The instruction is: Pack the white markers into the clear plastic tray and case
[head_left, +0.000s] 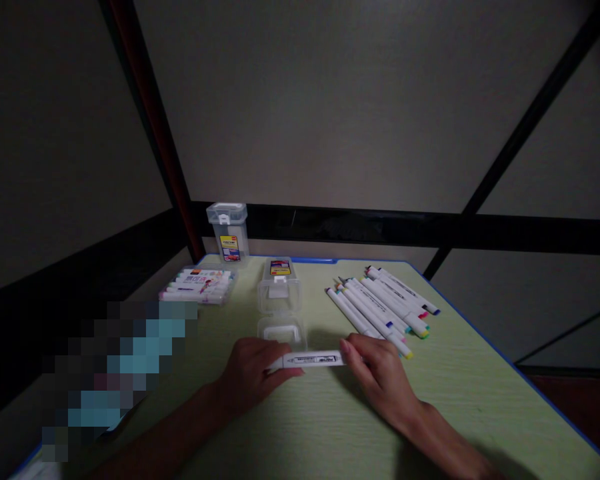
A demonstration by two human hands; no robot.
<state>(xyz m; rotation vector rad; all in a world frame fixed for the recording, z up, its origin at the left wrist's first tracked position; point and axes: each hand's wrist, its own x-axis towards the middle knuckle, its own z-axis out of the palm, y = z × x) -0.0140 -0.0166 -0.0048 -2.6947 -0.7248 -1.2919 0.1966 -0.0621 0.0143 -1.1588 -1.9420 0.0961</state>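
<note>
A white marker (313, 359) with black print lies level across the front of the table, held at both ends. My left hand (253, 370) pinches its left end between thumb and fingers. Around its right end my right hand (377, 370) is closed, hiding that tip. Just behind the marker, a clear plastic case (280, 293) lies with its lid (281, 328) swung out towards me. To the right is a loose pile of white markers (380, 300) with coloured ends, close behind my right hand.
A tall clear box (230, 230) with a yellow label stands upright at the back left. In front of it lies a flat clear pack of markers (199, 285). A pixelated patch covers the table's left side. The green table (460, 387) has a blue edge; walls stand behind.
</note>
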